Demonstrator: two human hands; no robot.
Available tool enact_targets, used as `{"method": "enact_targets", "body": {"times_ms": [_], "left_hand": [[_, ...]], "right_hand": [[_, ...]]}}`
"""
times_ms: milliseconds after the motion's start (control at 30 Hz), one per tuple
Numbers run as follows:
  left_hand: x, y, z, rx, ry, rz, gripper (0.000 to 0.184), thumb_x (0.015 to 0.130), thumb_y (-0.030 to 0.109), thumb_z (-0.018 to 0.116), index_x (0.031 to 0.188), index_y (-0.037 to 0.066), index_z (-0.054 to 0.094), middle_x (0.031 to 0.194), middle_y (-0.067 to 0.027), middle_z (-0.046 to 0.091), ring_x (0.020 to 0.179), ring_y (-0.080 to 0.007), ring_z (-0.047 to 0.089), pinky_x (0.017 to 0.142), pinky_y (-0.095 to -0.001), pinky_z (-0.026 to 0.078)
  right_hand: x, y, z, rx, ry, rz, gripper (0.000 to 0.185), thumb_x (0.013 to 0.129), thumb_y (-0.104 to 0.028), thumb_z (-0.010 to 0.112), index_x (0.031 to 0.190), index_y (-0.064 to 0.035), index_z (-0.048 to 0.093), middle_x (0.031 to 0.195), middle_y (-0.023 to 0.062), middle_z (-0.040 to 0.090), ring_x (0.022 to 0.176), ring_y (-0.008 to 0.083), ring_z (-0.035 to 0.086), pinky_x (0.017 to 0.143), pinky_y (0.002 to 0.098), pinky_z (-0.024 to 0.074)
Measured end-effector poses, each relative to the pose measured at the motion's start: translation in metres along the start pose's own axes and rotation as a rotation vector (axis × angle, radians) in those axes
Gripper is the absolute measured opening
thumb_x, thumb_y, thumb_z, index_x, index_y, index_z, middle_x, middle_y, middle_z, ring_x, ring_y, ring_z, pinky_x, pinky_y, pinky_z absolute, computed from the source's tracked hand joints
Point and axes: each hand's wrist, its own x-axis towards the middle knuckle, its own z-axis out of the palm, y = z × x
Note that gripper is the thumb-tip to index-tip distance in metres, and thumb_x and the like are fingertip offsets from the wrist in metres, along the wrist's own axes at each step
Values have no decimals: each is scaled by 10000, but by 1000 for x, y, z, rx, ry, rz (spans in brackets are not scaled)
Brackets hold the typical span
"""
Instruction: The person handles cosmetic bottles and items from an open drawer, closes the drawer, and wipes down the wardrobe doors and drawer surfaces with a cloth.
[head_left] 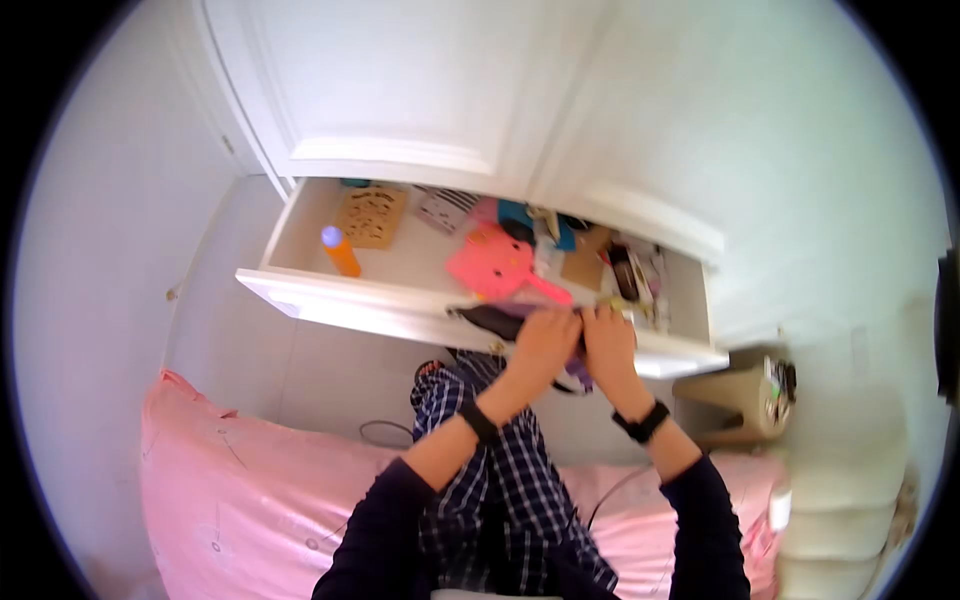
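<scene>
Above the front edge of an open white drawer (390, 318), my left hand (546, 345) and my right hand (608, 345) are close together. Both are closed on a soft black-and-purple item (492, 320), which hangs partly over the drawer front; its kind cannot be made out, and my fingers hide much of it. Just behind it in the drawer lies a pink plush-like thing (492, 262) with a small face on it. Dark bands circle both my wrists.
The drawer also holds an orange bottle with a lilac cap (342, 252), a tan printed packet (373, 217), a striped box (447, 209) and mixed small items on the right. A beige bin (735, 395) stands right of the drawer. Pink bedding (265, 480) lies around my legs.
</scene>
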Motion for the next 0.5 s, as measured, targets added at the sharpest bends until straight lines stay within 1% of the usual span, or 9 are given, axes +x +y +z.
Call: {"method": "enact_targets", "body": {"times_ms": [33,67,100,133,167,233,333,433,500], "left_hand": [[1,5,-4,109,-8,-3,254,714,142,589,948,59,535,895,-90,536,869,-262,526,780,-369,412],[0,3,0,90,12,1,285,704,166,624,953,59,536,892,-89,536,875,-270,527,788,-377,413],[1,5,-8,94,40,47,323,712,188,646,987,54,541,903,-89,544,890,-274,529,797,-382,416],[2,7,-17,54,-27,61,349,741,200,642,1046,56,552,930,-91,556,906,-282,531,800,-388,421],[-2,9,-23,31,-54,66,345,753,196,637,1058,58,556,941,-93,560,912,-285,531,802,-390,422],[-2,15,-32,-11,-78,77,337,776,189,628,1081,63,564,962,-96,569,924,-289,532,808,-394,425],[-11,20,-44,-34,-138,75,300,793,164,609,1075,64,577,975,-106,575,933,-296,535,810,-398,427],[-25,33,-55,-28,-111,129,272,797,145,597,1053,56,582,975,-117,575,926,-305,537,811,-398,428],[-37,36,-62,15,-58,119,238,790,125,589,1016,49,578,940,-128,573,906,-310,536,794,-404,427]], "right_hand": [[-4,-1,-2,13,43,19,260,687,-126,625,933,-104,545,878,97,550,874,280,551,724,389,429],[-6,0,-5,69,81,0,335,649,-131,665,957,-103,537,900,101,545,892,290,540,720,395,431],[-11,2,-8,128,126,-20,412,610,-136,704,982,-103,528,921,104,541,910,301,529,715,400,434],[-13,5,-11,169,130,-33,436,593,-143,717,984,-102,527,926,106,540,915,305,525,726,403,430],[-17,8,-11,205,139,-54,461,576,-149,729,987,-101,525,930,108,539,920,309,521,737,406,425],[-28,8,-10,181,162,-28,483,560,-160,743,984,-101,520,938,114,536,916,309,520,746,409,418],[-51,2,-23,227,224,-7,498,562,-162,746,1000,-98,517,948,112,528,943,307,511,763,407,416],[-72,-2,-34,334,315,-25,490,572,-151,732,1015,-96,531,980,105,532,967,305,508,789,415,417],[-82,-13,-43,417,365,-22,478,578,-145,722,1017,-95,539,990,103,542,964,303,514,797,416,419]]}}
